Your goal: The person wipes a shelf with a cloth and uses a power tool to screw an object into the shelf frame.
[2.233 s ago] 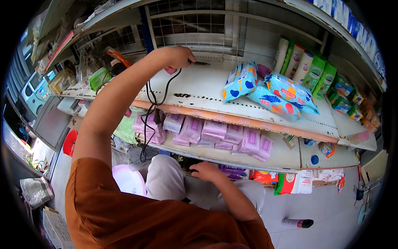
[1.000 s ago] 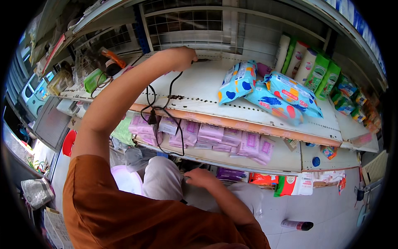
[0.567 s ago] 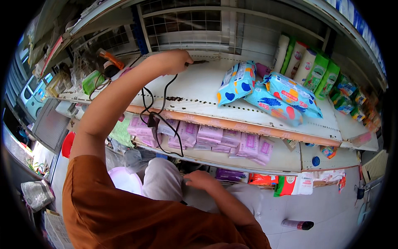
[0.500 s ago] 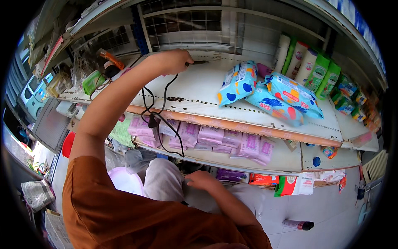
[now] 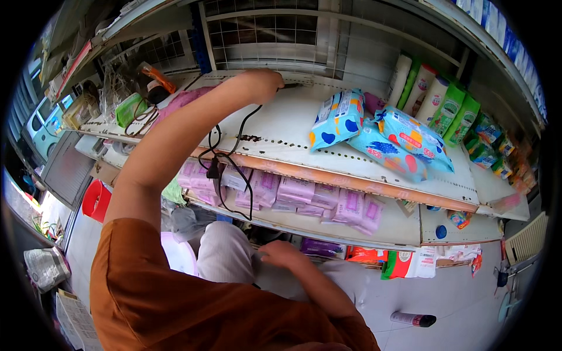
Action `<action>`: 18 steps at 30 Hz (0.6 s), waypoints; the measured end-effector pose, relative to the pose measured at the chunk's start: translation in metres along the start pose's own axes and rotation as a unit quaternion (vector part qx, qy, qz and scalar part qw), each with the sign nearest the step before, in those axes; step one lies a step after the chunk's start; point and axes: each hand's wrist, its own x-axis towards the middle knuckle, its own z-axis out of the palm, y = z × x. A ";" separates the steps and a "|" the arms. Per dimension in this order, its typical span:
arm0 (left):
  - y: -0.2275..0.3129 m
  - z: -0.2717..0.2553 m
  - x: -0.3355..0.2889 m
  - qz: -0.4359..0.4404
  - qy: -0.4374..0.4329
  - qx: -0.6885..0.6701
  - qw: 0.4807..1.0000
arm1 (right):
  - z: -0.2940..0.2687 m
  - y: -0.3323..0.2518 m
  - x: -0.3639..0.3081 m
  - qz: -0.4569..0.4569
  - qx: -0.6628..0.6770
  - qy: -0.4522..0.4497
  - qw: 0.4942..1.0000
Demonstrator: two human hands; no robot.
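My left hand (image 5: 263, 86) reaches over the upper white shelf (image 5: 281, 120), its fingers curled near a dark patch or object at the back. Whatever they hold is hidden. A black cord (image 5: 252, 193) with a plug hangs in loops from below that hand, over the shelf's front edge. Behind my forearm lies a pink cloth (image 5: 178, 106). Lower down, my right hand (image 5: 280, 253) rests by my knee, fingers loosely stretched and holding nothing visible. Blue wipe packs (image 5: 380, 137) lie on the shelf, right of my left hand.
Several bottles and green packs (image 5: 442, 105) stand at the right end. Pink packs (image 5: 298, 192) fill the shelf beneath. A red bucket (image 5: 96, 200) stands left. A dark-capped bottle (image 5: 413, 319) lies on the floor. A wire grid (image 5: 263, 41) backs the shelf.
My left hand has shifted a little to the right along the shelf. More of the pink cloth shows behind my forearm. My right hand stays by my knee.
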 end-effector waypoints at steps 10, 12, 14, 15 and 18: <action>-0.044 -0.019 -0.026 -0.102 -0.205 -0.471 0.852 | -0.018 -0.004 -0.002 0.051 0.004 -0.034 0.998; -0.047 -0.015 -0.028 -0.122 -0.222 -0.471 0.845 | -0.015 -0.004 0.000 0.042 -0.001 -0.034 0.999; -0.052 -0.009 -0.029 -0.139 -0.233 -0.469 0.841 | -0.011 -0.004 0.001 0.034 -0.004 -0.036 0.999; -0.054 -0.007 -0.027 -0.146 -0.237 -0.465 0.840 | -0.010 -0.003 0.002 0.032 -0.003 -0.036 0.999; -0.051 -0.003 -0.026 -0.171 -0.217 -0.481 0.832 | -0.006 0.000 0.004 0.024 -0.008 -0.037 0.999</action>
